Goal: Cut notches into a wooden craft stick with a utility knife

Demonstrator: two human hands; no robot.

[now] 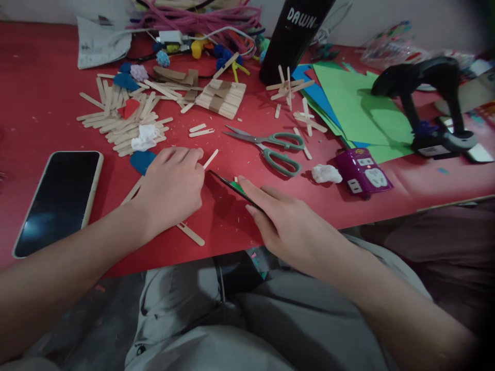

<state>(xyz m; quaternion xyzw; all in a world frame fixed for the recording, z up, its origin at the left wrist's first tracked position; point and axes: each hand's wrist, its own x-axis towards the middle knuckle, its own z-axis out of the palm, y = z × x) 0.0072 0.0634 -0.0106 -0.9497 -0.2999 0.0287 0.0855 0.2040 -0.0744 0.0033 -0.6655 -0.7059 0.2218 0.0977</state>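
My left hand (pixel 172 188) is closed over the red tabletop, with a wooden craft stick (pixel 211 158) poking out past its fingertips. In my right hand (pixel 280 219) is a box cutter (pixel 240 189) with a dark blade and some green on its body. The blade points up and left, its tip just right of my left fingers and close to the stick; whether they touch I cannot tell. Below my left hand lies a stick with a split end (pixel 191 234). Another stick (pixel 132 190) shows partly behind my left wrist, beside a blue piece (pixel 142 162).
Scissors (pixel 266 141) lie spread beyond the cutter. A pile of craft sticks (pixel 124 121) and a phone (pixel 60 201) are at left. Toward the right are a purple power adapter (pixel 363 172), green paper sheets (pixel 359 105) and a black headband-like device (pixel 429 103). A black bottle (pixel 288 44) stands behind.
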